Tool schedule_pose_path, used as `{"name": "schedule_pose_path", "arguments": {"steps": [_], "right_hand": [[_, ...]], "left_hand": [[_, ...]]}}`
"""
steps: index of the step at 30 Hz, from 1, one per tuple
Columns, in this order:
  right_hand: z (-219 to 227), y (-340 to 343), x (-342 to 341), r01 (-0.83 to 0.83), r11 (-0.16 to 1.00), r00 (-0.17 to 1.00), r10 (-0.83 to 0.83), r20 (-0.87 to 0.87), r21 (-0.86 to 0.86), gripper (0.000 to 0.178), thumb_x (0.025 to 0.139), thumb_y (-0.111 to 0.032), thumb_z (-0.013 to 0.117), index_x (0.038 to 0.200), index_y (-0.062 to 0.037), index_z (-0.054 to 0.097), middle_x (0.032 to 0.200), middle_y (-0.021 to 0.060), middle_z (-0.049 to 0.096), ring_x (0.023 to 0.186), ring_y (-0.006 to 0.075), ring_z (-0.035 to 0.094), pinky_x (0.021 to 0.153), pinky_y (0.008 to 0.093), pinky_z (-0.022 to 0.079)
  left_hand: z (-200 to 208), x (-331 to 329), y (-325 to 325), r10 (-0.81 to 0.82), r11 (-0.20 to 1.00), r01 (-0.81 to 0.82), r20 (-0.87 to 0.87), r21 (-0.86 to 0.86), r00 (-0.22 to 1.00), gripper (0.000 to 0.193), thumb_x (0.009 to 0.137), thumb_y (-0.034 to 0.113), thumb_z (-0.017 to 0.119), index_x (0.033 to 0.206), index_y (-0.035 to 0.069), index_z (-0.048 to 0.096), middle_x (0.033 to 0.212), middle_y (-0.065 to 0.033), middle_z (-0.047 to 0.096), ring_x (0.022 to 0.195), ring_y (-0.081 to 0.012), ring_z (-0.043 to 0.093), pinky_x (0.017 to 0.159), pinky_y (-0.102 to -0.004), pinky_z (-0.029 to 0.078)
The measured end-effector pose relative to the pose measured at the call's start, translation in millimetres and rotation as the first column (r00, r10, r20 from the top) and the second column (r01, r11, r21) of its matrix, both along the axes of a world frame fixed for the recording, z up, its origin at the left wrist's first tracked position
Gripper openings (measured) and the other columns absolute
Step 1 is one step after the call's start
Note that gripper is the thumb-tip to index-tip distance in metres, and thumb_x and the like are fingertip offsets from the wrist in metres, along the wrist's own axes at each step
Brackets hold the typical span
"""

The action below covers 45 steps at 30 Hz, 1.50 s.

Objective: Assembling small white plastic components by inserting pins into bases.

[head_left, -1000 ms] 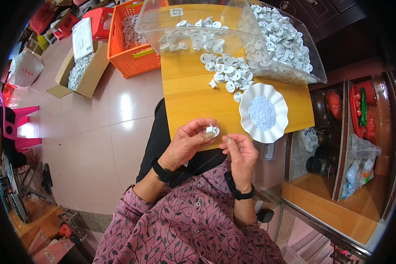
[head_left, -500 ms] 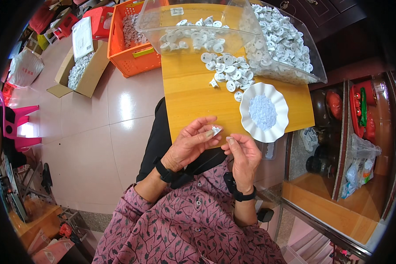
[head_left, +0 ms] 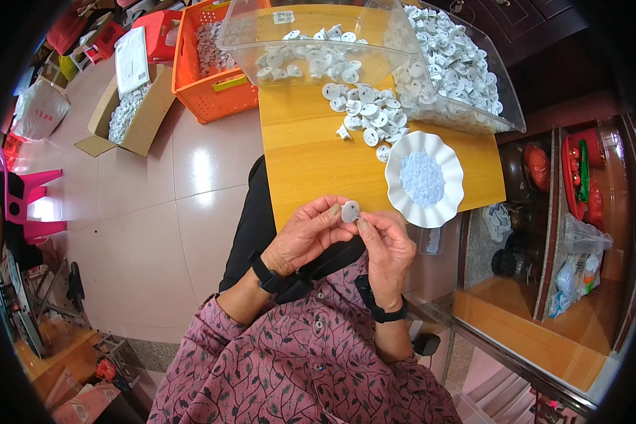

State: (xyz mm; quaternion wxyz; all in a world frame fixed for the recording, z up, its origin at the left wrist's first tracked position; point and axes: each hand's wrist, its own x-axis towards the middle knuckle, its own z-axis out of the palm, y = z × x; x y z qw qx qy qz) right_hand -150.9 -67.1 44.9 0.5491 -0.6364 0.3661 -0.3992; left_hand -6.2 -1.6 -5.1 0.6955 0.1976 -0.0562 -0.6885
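My left hand (head_left: 309, 230) pinches a white round plastic part (head_left: 350, 211) between thumb and fingers, its flat disc face tilted up toward me. Close against the disc's lower right edge, my right hand (head_left: 386, 244) has thumb and forefinger pressed together; whatever is between them is too small to make out. Both hands are just off the near edge of the yellow wooden table (head_left: 311, 169). Beyond my right hand stands a white wavy-rimmed plate (head_left: 451, 201) holding a heap of small pale-blue pieces (head_left: 422, 180). Past it lies a loose pile of similar white parts (head_left: 374, 116).
Clear plastic bins (head_left: 505, 126) at the table's far side hold many more white parts. An orange crate (head_left: 215, 102) and an open cardboard box (head_left: 145, 131) sit on the floor to the left. Wooden shelves (head_left: 516, 339) stand close on the right.
My left hand has turned the white part so its round face shows. My right hand has moved left and now meets the part's edge.
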Motion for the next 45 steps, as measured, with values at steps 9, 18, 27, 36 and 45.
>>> {"name": "schedule_pose_path", "arguments": {"steps": [9,18,27,36,45], "right_hand": [[-3.5,1.0,3.4,0.014,0.983,0.994,-0.034,-0.108,-0.183,0.010,0.088,0.000,0.070,0.098,0.0000,0.070,0.094,0.0057,0.059,0.078,0.0117,0.058,0.066,0.0243,0.048],[1.8,3.0,4.0,0.009,0.952,0.976,-0.074,-0.203,-0.306,0.010,0.087,0.002,0.069,0.096,-0.0001,0.065,0.096,0.0095,0.062,0.077,0.0155,0.061,0.065,0.0265,0.051],[-3.7,5.9,5.9,0.048,0.947,0.983,-0.101,-0.152,-0.317,0.008,0.087,0.001,0.069,0.094,0.0008,0.065,0.101,0.0124,0.063,0.087,0.0212,0.064,0.074,0.0312,0.053],[-2.1,7.9,7.3,0.070,0.950,0.982,-0.119,-0.145,-0.305,0.008,0.087,0.001,0.068,0.095,0.0013,0.065,0.105,0.0138,0.063,0.090,0.0226,0.064,0.079,0.0323,0.053],[-6.9,7.0,6.0,0.066,0.955,0.985,-0.109,-0.134,-0.290,0.009,0.087,0.002,0.068,0.095,0.0006,0.065,0.104,0.0134,0.063,0.092,0.0234,0.064,0.081,0.0328,0.052]], "left_hand": [[1.3,0.7,0.9,-0.008,1.000,0.007,-0.010,-0.006,1.000,0.033,0.101,0.014,0.056,0.129,-0.003,0.053,0.107,-0.0110,0.065,0.092,-0.0168,0.068,0.083,-0.0279,0.059],[-0.6,0.0,1.8,-0.006,0.999,0.006,-0.019,-0.035,1.000,0.031,0.101,0.014,0.056,0.129,0.002,0.056,0.110,-0.0084,0.065,0.095,-0.0160,0.065,0.084,-0.0273,0.056],[-4.7,-1.3,1.2,0.015,0.999,-0.015,0.005,-0.035,1.000,0.026,0.098,0.009,0.061,0.123,0.003,0.057,0.117,-0.0093,0.063,0.102,-0.0179,0.064,0.085,-0.0304,0.057],[-1.8,-3.8,1.2,0.025,0.997,-0.021,0.052,-0.080,0.998,0.028,0.093,0.004,0.066,0.120,0.006,0.057,0.118,-0.0071,0.063,0.112,-0.0185,0.062,0.098,-0.0345,0.053],[1.1,-4.9,2.0,0.029,0.998,-0.023,0.093,-0.062,0.995,0.027,0.092,0.003,0.067,0.117,0.005,0.057,0.116,-0.0064,0.064,0.110,-0.0172,0.062,0.098,-0.0343,0.053]]}}
